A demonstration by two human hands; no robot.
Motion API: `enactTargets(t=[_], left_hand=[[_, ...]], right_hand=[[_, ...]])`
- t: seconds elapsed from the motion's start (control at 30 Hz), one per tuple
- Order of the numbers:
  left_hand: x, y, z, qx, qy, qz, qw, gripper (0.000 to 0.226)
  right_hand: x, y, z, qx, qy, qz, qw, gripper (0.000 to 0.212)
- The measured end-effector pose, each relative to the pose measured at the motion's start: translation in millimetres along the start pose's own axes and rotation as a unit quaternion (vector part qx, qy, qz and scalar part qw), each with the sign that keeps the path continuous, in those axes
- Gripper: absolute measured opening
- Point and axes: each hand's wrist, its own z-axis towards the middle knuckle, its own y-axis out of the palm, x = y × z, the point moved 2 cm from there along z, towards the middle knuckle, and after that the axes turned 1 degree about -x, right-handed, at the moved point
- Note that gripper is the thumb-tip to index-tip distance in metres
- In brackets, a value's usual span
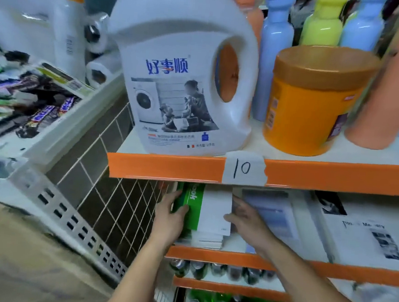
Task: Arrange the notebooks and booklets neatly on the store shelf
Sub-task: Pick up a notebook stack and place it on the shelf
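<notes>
A stack of notebooks with a green-and-white cover [209, 207] lies at the left end of the middle shelf [232, 257]. My left hand [170, 217] grips the stack's green left edge, thumb on top. My right hand [247, 222] holds the stack's right edge, fingers curled at its side. Beside it to the right lies a pale blue booklet [275, 214], partly under my right hand. Further right sit white booklets with black-and-white photos [365, 237]. The backs of the stacks are hidden under the upper shelf.
The upper shelf, labelled 10 [243, 169], carries a white detergent jug [181, 71], an orange tub [313, 101] and coloured bottles [273, 55]. A wire grid panel [107, 190] closes the shelf's left side. Drink bottles [218, 272] fill the shelves below. A snack bin [27, 102] stands left.
</notes>
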Motion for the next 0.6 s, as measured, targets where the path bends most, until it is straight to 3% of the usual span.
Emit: enactTargets(t=[0.07,0.37,0.47,0.6], left_hand=[[-10,-6,6,-0.007,-0.011,-0.003,1.0,0.048],[-42,-14,15,-0.011,-0.03,0.021,0.999,0.054],[-42,-18,13,-0.019,-0.022,0.031,0.999,0.045],[-50,-19,14,-0.028,-0.022,0.051,0.998,0.048]], right_hand=[[7,7,8,-0.003,0.011,-0.019,1.0,0.053],[0,24,10,-0.019,0.044,-0.07,0.996,0.05],[4,29,13,-0.011,0.05,-0.113,0.992,0.051],[18,28,18,-0.007,0.055,-0.138,0.989,0.068]])
